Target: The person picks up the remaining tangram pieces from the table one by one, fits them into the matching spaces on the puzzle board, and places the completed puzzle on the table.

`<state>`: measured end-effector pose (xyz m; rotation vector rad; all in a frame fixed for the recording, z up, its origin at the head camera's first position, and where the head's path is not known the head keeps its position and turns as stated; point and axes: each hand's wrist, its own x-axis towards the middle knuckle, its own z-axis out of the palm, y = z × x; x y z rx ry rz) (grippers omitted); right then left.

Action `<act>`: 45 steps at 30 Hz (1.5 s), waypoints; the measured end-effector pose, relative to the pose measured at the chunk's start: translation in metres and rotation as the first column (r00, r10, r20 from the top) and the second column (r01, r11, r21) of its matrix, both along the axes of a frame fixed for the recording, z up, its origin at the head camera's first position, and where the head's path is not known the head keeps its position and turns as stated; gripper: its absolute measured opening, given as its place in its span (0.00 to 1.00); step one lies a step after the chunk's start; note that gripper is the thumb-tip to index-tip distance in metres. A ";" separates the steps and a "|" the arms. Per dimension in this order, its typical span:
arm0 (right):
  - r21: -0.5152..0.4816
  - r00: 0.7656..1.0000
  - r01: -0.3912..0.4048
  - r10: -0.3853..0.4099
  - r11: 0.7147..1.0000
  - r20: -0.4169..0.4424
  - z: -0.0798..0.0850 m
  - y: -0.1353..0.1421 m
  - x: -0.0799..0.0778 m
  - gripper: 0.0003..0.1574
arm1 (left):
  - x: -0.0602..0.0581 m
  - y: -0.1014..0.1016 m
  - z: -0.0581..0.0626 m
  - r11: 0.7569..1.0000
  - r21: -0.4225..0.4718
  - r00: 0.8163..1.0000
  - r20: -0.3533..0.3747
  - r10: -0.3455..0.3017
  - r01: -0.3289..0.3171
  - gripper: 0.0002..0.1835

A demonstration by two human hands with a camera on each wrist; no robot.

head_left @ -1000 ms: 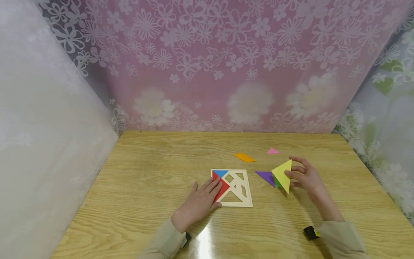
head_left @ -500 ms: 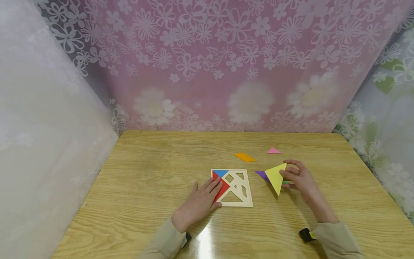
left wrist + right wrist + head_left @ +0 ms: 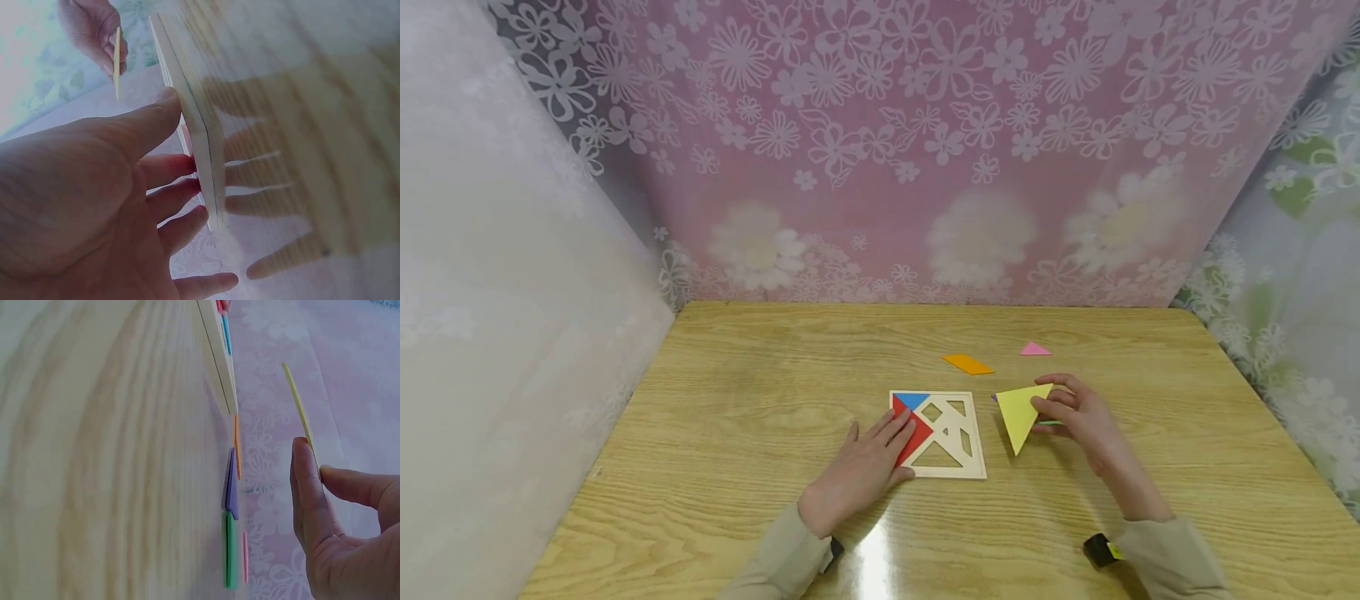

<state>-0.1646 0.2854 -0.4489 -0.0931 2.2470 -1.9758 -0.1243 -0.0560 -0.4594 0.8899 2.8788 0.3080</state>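
My left hand (image 3: 859, 473) lies with outstretched fingers over the red piece (image 3: 921, 433) in a pale wooden tangram board (image 3: 978, 454). In the left wrist view its thumb is at the board's edge. A blue triangle (image 3: 912, 401) fills the board's top left corner; other cutouts show bare. To the board's right, my right hand (image 3: 1088, 423) pinches a yellow triangle (image 3: 1018, 413) between thumb and fingers, raised above the table and tilted. Beneath it, mostly hidden in the head view, lie a purple triangle (image 3: 230, 487) and a green piece (image 3: 230, 550).
Behind the board an orange parallelogram (image 3: 968, 364) lies flat on the wooden table (image 3: 737, 400). A small pink triangle (image 3: 1036, 349) is farther right. Flowered cloth (image 3: 880, 167) hangs behind the table and along both sides.
The right hand has carried the yellow triangle leftward toward the board, over the purple triangle, which it now almost covers. My left hand has stayed in place on the board.
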 end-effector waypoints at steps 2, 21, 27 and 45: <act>0.002 1.000 -0.004 0.004 1.000 -0.001 0.000 -0.004 0.001 0.18 | -0.001 0.000 -0.001 1.000 -0.002 1.000 0.006 0.001 -0.001 0.35; 0.017 0.996 -0.066 0.065 0.998 0.056 -0.005 -0.035 0.011 0.31 | 0.001 0.000 0.002 1.000 0.009 1.000 0.011 -0.006 0.005 0.35; 0.004 0.995 -0.066 0.066 0.998 0.078 -0.004 -0.042 0.013 0.31 | 0.000 0.001 0.002 1.000 -0.008 1.000 0.016 -0.001 0.001 0.35; -0.004 0.990 -0.102 0.102 0.995 0.099 -0.003 -0.054 0.015 0.26 | -0.001 0.001 0.003 1.000 0.009 0.999 0.040 0.009 -0.009 0.36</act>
